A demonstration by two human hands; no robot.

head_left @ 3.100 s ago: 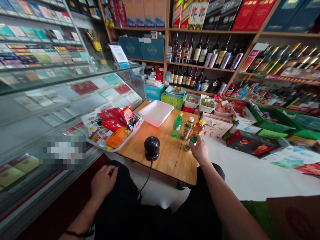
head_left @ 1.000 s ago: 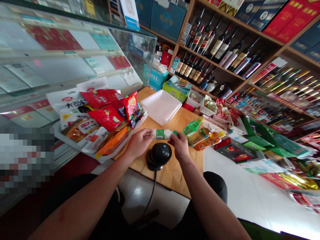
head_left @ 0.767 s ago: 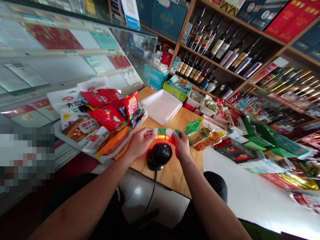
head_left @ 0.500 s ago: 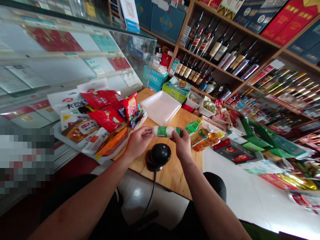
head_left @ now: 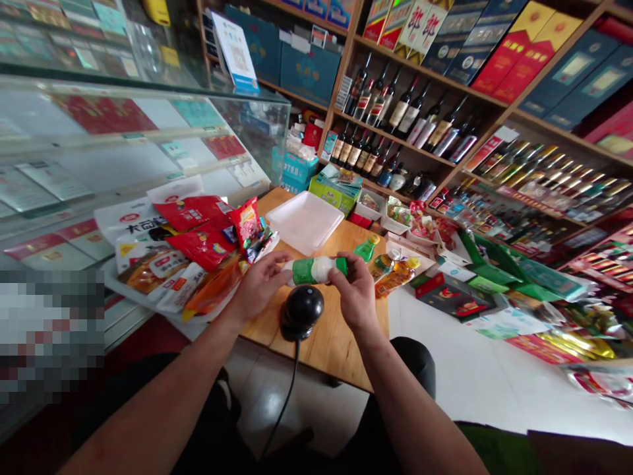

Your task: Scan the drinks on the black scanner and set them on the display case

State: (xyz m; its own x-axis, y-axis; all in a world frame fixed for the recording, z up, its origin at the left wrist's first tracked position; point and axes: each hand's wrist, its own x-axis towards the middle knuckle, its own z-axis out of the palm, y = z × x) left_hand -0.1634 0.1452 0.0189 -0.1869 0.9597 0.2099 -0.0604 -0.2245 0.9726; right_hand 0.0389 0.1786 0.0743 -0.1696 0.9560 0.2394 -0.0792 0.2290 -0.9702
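Both my hands hold a small white bottle (head_left: 313, 270) with a green label and green cap, lying sideways in the air. My left hand (head_left: 257, 285) grips its base end and my right hand (head_left: 353, 295) grips the cap end. Right below the bottle sits a black dome-shaped barcode scanner (head_left: 301, 310) on the wooden table (head_left: 336, 336), its cable hanging down towards me. Three other drink bottles (head_left: 384, 263), green, pale and amber, stand on the table just beyond my right hand.
A tray heaped with snack packets (head_left: 190, 247) fills the table's left side. An empty white plastic tray (head_left: 304, 222) lies at the far end. A glass display counter (head_left: 123, 152) stands to the left; shelves of wine bottles (head_left: 395, 119) and boxes rise behind. Packages litter the white floor to the right.
My right hand lifted the small bottle off the table, and my left hand joined it over the scanner. The scanner's red light flashed on the label and went out. The bottle has since risen slightly.
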